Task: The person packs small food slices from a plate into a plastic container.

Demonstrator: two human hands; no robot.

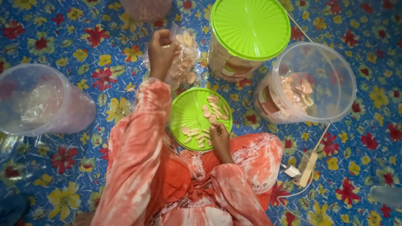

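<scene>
Where the floral floor mat shows, an open clear tub w/ crackers sits right, a lidded tub centre. Green lid on lap holds cracker pieces. Left hand closed on clear cracker bag; right hand fingers curled, touching pieces.

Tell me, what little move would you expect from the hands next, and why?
Probably the right hand lifts a few crackers from the green lid toward the clear bag that the left hand holds up, since its fingers rest on them.
</scene>
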